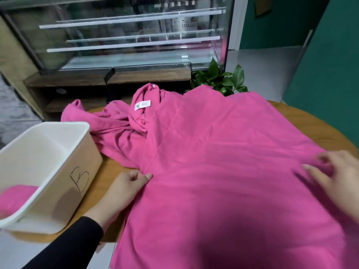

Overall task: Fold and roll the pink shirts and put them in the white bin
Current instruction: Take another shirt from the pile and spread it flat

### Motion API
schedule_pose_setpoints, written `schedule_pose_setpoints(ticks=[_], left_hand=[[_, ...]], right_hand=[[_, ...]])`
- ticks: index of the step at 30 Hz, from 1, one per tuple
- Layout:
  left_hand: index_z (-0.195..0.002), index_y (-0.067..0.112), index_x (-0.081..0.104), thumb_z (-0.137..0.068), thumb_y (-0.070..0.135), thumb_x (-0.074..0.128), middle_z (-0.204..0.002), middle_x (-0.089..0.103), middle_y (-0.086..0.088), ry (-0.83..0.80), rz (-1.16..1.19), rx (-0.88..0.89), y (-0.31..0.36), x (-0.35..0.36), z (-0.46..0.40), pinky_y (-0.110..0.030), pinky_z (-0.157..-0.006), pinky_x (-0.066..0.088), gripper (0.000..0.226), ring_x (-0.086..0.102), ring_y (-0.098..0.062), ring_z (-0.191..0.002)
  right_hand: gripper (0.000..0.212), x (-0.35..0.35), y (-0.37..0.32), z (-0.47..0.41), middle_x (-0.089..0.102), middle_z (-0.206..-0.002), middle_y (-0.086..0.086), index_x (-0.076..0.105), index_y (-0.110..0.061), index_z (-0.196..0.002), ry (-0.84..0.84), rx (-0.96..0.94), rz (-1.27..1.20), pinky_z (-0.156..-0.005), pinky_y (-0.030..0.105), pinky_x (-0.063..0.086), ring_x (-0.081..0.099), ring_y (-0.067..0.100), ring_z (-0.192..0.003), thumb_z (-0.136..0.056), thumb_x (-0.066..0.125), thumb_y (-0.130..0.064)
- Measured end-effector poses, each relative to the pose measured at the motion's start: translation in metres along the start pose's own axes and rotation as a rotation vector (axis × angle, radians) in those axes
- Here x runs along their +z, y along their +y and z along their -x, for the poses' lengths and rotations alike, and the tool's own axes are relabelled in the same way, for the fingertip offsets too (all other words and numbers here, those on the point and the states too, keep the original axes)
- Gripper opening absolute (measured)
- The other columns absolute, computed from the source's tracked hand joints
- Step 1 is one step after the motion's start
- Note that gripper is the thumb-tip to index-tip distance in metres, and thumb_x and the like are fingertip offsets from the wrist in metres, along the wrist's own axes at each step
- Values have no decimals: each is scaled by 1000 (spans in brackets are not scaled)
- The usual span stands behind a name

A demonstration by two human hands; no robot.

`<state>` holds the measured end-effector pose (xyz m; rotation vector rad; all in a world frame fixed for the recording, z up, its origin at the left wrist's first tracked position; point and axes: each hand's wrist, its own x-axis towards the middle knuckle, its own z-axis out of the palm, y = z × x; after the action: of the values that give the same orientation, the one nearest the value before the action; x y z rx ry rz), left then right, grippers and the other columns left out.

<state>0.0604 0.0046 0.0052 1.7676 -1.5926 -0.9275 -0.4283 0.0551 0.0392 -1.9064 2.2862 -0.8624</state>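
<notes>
My left hand pinches the near left edge of the pink shirt spread flat on the worktop — my right hand pinches its right side. The white bin stands left, a rolled pink shirt inside.

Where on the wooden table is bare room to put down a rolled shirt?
A bare strip of wooden table lies between the white bin and the spread pink shirt, partly taken by the left hand. Another bare patch borders that shirt's right edge. Behind the bin it is crowded by the crumpled pink shirt.
</notes>
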Motion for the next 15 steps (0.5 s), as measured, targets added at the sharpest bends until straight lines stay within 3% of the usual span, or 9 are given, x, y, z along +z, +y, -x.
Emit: schedule_pose_setpoints(ticks=[2, 4, 6, 8, 12, 14, 15], left_hand=[[-60, 18, 43, -95, 35, 65, -53, 39, 3, -25, -15, 8, 2, -3, 3, -26, -47, 27, 44, 35, -9, -49], [-63, 19, 46, -99, 30, 61, -58, 41, 2, 25, 140, -45, -1, -4, 8, -28, -53, 29, 41, 37, -11, -55], [-61, 23, 48, -99, 26, 60, -61, 42, 0, 67, 370, -189, -8, -7, 13, -33, -59, 25, 40, 36, -16, -57], [-56, 23, 45, -96, 24, 61, -57, 38, 0, 93, 325, -270, -19, -15, 17, -34, -59, 22, 43, 32, -16, -54], [-67, 11, 61, -95, 25, 63, -55, 57, 2, 126, 83, -179, -20, -28, 8, -35, -59, 43, 31, 50, -15, -53], [-73, 13, 65, -91, 36, 68, -61, 65, 0, 154, -34, -59, -8, -26, -2, -28, -57, 45, 30, 52, -7, -51], [-74, 16, 65, -88, 41, 71, -62, 66, 1, 158, -80, -7, -1, -22, -6, -22, -55, 41, 30, 51, -3, -50]], right_hand=[[28, 28, -47, 5, 55, -87, -8, 61, -27, -89, -64, -233, -41, -76, 28, 38, 51, 12, -82, -92, 62, -55], [25, 49, -84, 13, 58, -89, -12, 64, -27, -89, -223, -367, -109, -83, 30, 43, 56, 10, -86, -92, 62, -52], [27, 70, -105, 16, 57, -95, -17, 65, -30, -95, -281, -441, -138, -86, 31, 47, 57, 6, -92, -95, 57, -55], [43, 87, -109, 22, 56, -106, -19, 65, -32, -105, -370, -401, -115, -95, 29, 46, 55, 3, -102, -92, 45, -68], [88, 116, -95, 39, 46, -146, -11, 58, -32, -133, -441, -253, 60, -117, 32, 26, 38, 10, -139, -81, 14, -89], [98, 119, -90, 38, 27, -162, -11, 44, -38, -146, -439, -244, 106, -122, 32, 14, 21, 11, -150, -77, 3, -93], [100, 120, -88, 38, 9, -166, -13, 27, -42, -154, -459, -249, 149, -125, 33, 6, 6, 9, -154, -74, -3, -93]])
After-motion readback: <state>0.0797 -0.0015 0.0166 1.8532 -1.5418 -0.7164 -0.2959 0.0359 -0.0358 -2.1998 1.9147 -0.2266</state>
